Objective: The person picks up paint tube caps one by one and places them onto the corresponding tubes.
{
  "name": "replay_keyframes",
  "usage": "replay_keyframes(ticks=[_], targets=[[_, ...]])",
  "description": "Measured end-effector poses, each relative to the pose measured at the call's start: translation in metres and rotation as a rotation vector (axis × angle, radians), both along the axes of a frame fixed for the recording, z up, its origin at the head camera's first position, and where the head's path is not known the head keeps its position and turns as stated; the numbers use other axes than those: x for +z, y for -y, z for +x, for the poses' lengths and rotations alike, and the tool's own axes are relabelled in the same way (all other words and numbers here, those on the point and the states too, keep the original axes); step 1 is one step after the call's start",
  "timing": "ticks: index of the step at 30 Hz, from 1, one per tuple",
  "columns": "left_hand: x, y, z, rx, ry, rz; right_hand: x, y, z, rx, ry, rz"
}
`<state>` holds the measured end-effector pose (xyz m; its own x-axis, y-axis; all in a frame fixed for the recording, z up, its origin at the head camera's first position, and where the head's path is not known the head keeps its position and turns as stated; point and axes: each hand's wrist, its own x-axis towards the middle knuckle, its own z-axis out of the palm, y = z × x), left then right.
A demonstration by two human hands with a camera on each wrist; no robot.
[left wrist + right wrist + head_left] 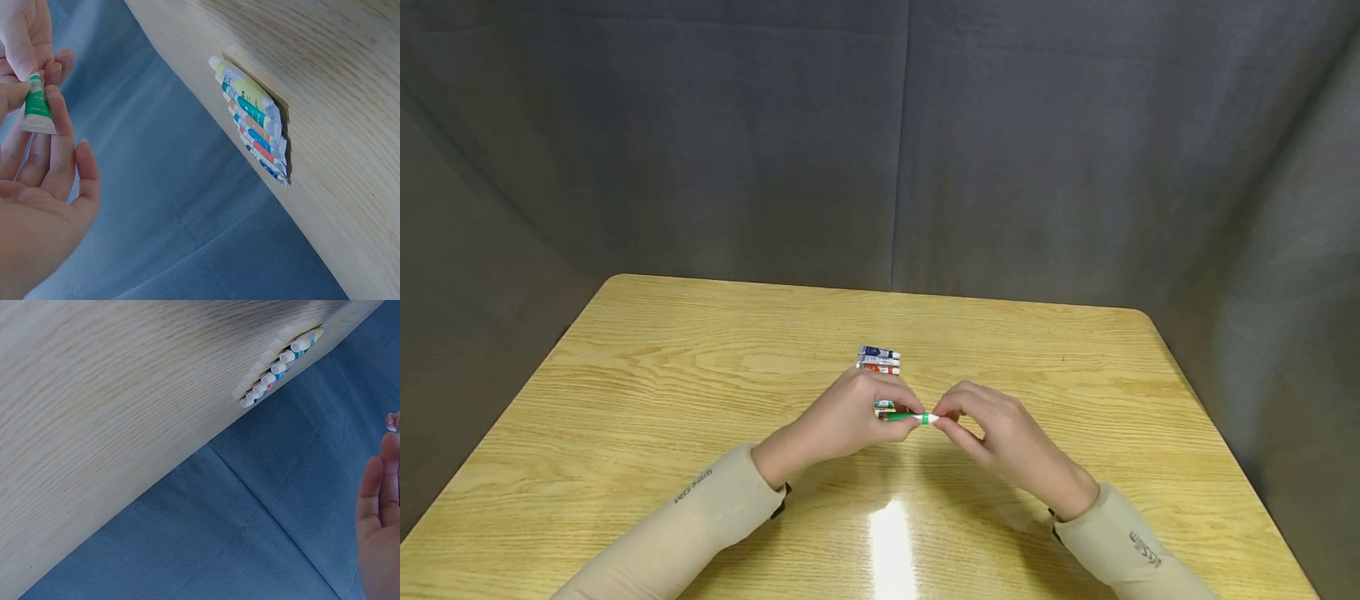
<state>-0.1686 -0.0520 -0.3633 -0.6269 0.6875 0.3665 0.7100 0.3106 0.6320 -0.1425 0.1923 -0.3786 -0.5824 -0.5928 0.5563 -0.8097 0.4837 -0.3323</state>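
My left hand [850, 417] holds a small green paint tube [901, 417] between thumb and fingers, level above the table. At the tube's white tip, the thumb and fingertips of my right hand [1000, 429] pinch it. In the left wrist view, the green tube [38, 109] shows its flat white crimped end, and the right hand [28, 37] meets its other end. Only part of the right hand [384, 519] appears in the right wrist view, where the tube is out of sight.
Behind the left hand, several paint tubes [878, 359] lie side by side in a row, partly hidden. The left wrist view shows yellow, green, orange, blue and red labels on these tubes [253, 115]. Grey cloth [895, 150] hangs beyond the wooden table [700, 350].
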Motion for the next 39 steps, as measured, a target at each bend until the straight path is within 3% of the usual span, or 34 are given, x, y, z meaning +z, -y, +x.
replay_keyframes(ticks=[4, 13, 17, 23, 26, 34, 39], targets=[[-0.001, -0.001, 0.0, 0.012, -0.012, -0.001, -0.001, -0.001, 0.001, -0.004, 0.032, 0.008], [-0.009, -0.006, 0.002, 0.063, -0.152, -0.025, -0.002, 0.001, 0.001, -0.066, 0.023, -0.043], [-0.009, -0.007, 0.003, 0.092, -0.249, -0.001, -0.002, 0.002, 0.002, -0.095, 0.018, -0.075], [-0.01, -0.008, 0.002, 0.117, -0.452, -0.012, -0.002, 0.003, 0.003, -0.127, 0.053, -0.089], [-0.01, -0.007, 0.002, 0.139, -0.51, -0.024, -0.001, 0.004, 0.004, -0.121, 0.062, -0.092], [-0.009, -0.004, 0.0, 0.128, -0.487, 0.037, 0.001, 0.004, 0.001, -0.027, -0.035, -0.105], [-0.007, -0.003, 0.002, 0.115, -0.488, 0.039, 0.002, 0.004, 0.003, -0.034, -0.014, -0.078]])
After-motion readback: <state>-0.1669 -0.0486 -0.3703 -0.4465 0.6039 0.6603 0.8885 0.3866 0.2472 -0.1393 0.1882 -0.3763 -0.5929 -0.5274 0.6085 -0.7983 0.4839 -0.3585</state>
